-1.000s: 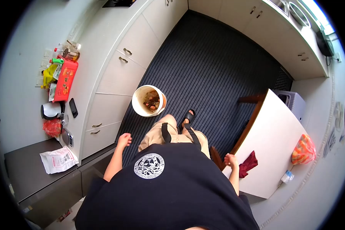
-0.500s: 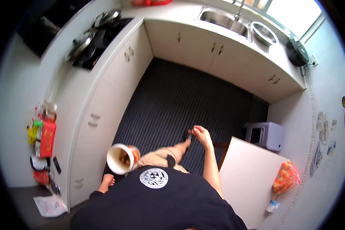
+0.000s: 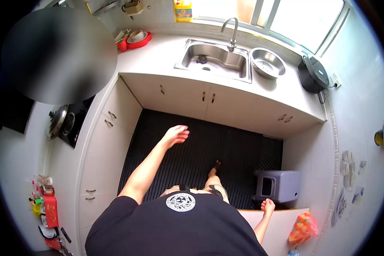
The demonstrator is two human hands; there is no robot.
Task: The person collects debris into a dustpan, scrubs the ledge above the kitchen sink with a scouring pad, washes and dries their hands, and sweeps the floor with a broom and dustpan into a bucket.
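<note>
My left hand [image 3: 175, 136] reaches forward over the dark ribbed floor mat [image 3: 179, 158], its fingers loosely curved and apart, holding nothing. Low on the right, my right hand [image 3: 268, 206] is curled closed beside the edge of the white table [image 3: 281, 226], with nothing visible in it. Ahead, a steel sink [image 3: 215, 59] with a curved faucet [image 3: 232, 36] is set in the counter, and a dark item lies in its basin. A round metal basin [image 3: 268, 62] stands just right of the sink.
A grey plastic stool [image 3: 281, 186] stands at the right wall. A black appliance [image 3: 313, 73] sits on the counter's right end. The stove [image 3: 74, 121] and a red box [image 3: 50, 211] are on the left counter. An orange bag [image 3: 303, 229] rests on the table.
The view has moved forward to the sink counter. The white bucket has left view. My left hand has swung forward and up; my right hand has dropped back toward the table.
</note>
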